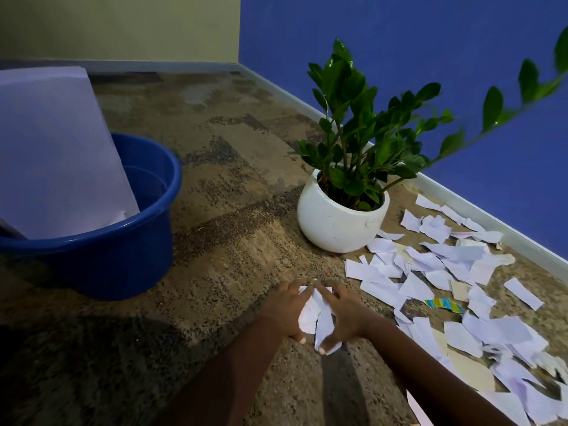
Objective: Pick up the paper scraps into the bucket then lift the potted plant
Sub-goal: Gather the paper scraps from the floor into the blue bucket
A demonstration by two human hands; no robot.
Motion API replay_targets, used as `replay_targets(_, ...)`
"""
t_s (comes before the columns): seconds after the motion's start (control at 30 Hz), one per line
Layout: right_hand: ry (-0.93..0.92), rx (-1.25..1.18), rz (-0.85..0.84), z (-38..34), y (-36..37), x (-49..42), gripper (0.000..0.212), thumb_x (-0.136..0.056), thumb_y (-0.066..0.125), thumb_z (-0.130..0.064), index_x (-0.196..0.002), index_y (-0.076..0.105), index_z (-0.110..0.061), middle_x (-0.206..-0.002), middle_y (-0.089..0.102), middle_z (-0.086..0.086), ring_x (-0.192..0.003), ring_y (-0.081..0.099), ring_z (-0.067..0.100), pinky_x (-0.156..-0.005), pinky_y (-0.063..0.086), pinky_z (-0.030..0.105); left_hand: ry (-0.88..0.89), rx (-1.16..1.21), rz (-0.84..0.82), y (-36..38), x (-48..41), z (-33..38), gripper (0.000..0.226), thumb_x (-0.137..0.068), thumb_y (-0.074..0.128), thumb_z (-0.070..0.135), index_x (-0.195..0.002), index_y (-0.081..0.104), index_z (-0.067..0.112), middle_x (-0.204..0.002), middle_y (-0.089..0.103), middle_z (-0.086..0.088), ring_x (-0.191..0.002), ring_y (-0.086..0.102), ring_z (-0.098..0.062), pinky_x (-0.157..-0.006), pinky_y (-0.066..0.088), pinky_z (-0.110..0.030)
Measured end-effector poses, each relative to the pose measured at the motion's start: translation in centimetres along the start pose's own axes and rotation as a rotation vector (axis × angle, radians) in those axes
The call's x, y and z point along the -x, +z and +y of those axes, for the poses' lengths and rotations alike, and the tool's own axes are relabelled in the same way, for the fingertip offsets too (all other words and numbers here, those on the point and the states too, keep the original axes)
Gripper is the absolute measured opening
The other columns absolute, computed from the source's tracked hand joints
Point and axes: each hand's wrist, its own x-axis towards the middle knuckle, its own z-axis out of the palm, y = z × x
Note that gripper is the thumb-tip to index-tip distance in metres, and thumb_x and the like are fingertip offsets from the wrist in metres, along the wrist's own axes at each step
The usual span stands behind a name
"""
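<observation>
A small bunch of white paper scraps (pixel 315 315) is held between my two hands low over the carpet. My left hand (pixel 284 310) grips it from the left, and my right hand (pixel 344 318) grips it from the right, thumb under the paper. Several more scraps (pixel 436 272) lie spread over the floor to the right. The blue bucket (pixel 123 241) stands at the left with a large white sheet (pixel 58 149) leaning in it. The potted plant (pixel 341 216), green leaves in a round white pot, stands behind my hands.
A blue wall with a white skirting board (pixel 491 219) runs along the right, close behind the scraps. A striped coloured scrap (pixel 444 304) lies among the white ones. Patterned brown carpet (pixel 233 167) stretches between bucket and plant.
</observation>
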Motion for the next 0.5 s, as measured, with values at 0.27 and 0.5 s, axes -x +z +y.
replay_targets(0.27,0.047,-0.006,0.037,-0.8,-0.4,-0.6,0.094,-0.068,0.078,-0.04,-0.143,0.025,-0.023,-0.147,0.022,0.009,-0.135,0.027,0.029,-0.111,0.032,0.041,0.006,-0.014,0.086,-0.1,0.2,0.2,0.079,-0.074,0.076,0.034,-0.138,0.036,0.011,-0.144,0.035,-0.009,-0.129,0.042,-0.026,-0.105,0.038,-0.036)
replay_targets(0.5,0.024,-0.15,0.126,-0.9,1.1,0.6,0.047,-0.078,0.071,-0.027,-0.118,0.058,-0.007,-0.125,0.055,0.011,-0.111,0.051,0.022,-0.08,0.036,0.02,0.011,-0.057,0.117,0.0,1.4,0.4,0.043,-0.087,0.062,0.033,-0.124,0.054,0.013,-0.126,0.059,-0.011,-0.116,0.058,-0.027,-0.093,0.046,-0.035)
